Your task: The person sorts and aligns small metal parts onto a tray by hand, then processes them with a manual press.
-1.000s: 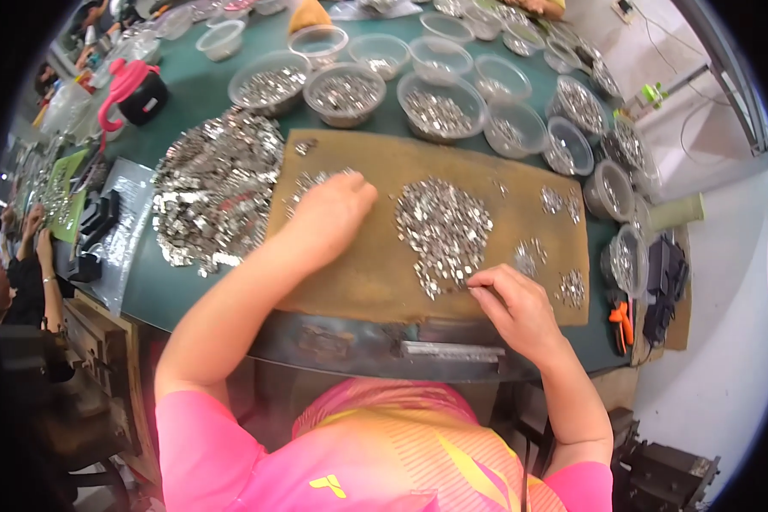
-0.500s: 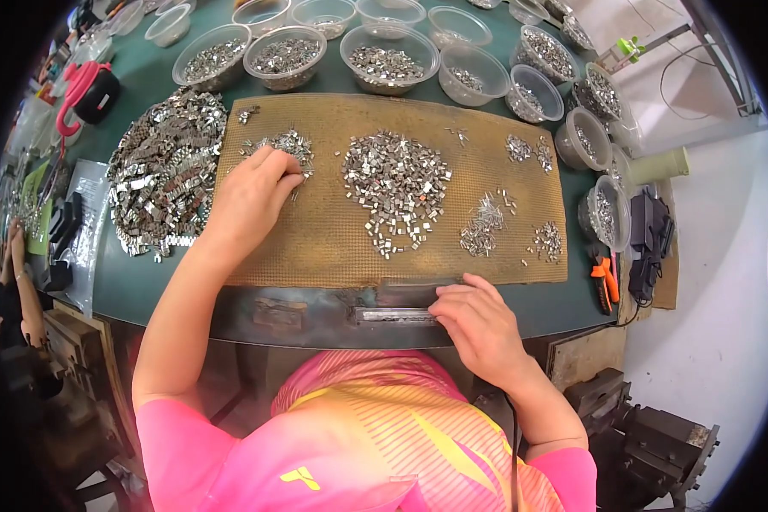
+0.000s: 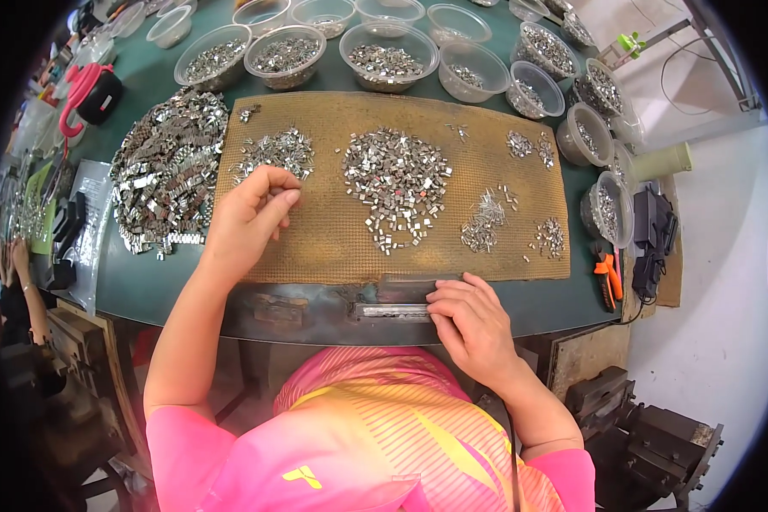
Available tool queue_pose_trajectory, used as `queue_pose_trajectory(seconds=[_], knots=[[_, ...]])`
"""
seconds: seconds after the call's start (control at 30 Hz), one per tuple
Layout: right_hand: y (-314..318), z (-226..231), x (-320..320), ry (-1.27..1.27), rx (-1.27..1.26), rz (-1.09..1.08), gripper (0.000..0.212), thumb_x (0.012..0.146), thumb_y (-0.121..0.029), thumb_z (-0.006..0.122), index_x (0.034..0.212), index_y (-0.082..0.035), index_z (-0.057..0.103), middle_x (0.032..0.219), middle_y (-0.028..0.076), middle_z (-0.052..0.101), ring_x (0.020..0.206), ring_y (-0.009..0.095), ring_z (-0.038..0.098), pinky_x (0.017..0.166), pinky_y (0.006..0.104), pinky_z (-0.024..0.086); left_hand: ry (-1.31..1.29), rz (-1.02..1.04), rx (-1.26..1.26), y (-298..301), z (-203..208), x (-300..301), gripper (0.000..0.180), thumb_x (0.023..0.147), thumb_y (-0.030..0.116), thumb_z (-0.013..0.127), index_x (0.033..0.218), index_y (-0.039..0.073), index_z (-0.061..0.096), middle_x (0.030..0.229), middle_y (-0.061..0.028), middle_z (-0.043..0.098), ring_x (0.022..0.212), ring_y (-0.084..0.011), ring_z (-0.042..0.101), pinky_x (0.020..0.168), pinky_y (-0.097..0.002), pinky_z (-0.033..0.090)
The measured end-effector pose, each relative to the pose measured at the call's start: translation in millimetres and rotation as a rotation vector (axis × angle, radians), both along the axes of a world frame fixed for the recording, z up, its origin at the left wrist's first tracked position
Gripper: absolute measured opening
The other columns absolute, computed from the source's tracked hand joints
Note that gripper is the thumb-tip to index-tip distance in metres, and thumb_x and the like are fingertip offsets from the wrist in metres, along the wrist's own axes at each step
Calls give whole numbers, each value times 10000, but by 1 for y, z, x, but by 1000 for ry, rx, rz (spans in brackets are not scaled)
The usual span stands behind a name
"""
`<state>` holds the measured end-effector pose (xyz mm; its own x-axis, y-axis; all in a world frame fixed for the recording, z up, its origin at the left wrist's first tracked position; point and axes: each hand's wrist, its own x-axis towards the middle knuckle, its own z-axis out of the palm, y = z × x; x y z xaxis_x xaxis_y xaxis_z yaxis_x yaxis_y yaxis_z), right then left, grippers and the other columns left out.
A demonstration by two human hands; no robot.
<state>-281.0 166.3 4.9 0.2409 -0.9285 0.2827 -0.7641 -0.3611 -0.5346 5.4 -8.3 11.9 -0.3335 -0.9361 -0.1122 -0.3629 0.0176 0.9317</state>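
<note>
My left hand (image 3: 252, 218) is over the left part of a brown textured mat (image 3: 316, 243). Its thumb and forefinger are pinched together, and what lies between them is too small to make out. Just beyond it is a pile of small silvery metal pieces (image 3: 286, 154). At the table's front edge, my right hand (image 3: 476, 328) has its fingers closed at the right end of a narrow metal channel (image 3: 392, 311); the fingertips hide that end. A larger heap of small metal links (image 3: 392, 179) covers the middle of the mat.
Smaller piles of metal pins (image 3: 485, 224) and bits lie on the mat's right. Linked metal strips (image 3: 166, 171) are heaped left of it. Clear plastic bowls (image 3: 390, 60) of parts line the back and right. Orange-handled pliers (image 3: 608, 277) lie at right; another person's arm (image 3: 32, 299) shows far left.
My left hand has drawn back toward me from the small pile, its fingers still pinched. My right hand has shifted slightly left along the metal channel.
</note>
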Motion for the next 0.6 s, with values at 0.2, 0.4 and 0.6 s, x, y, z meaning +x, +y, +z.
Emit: queue_pose_trajectory(seconds=[0.2,0.4,0.6], knots=[[8,-4,3,59,-118,16,228,835,-30,747,1056,-49,695,1124,82,717,1124,280,685,1031,499,488,139,-37,52,19,-2,2,172,1000,50,634,1166,9,655,938,-8,667,761,-65,608,652,-229,510],[17,-4,-11,144,-153,73,320,837,-23,748,1154,-57,720,1261,94,712,1165,274,680,1062,530,460,194,-161,131,51,-7,-27,235,984,38,668,1216,23,630,993,-40,715,808,-71,671,715,-245,577],[-12,21,3,-2,-49,25,308,861,-62,756,1166,-67,715,1195,89,725,1135,266,681,1099,536,419,52,-360,-230,74,1,-53,247,932,37,689,1171,48,628,1038,-142,726,899,-284,740,772,-373,587]])
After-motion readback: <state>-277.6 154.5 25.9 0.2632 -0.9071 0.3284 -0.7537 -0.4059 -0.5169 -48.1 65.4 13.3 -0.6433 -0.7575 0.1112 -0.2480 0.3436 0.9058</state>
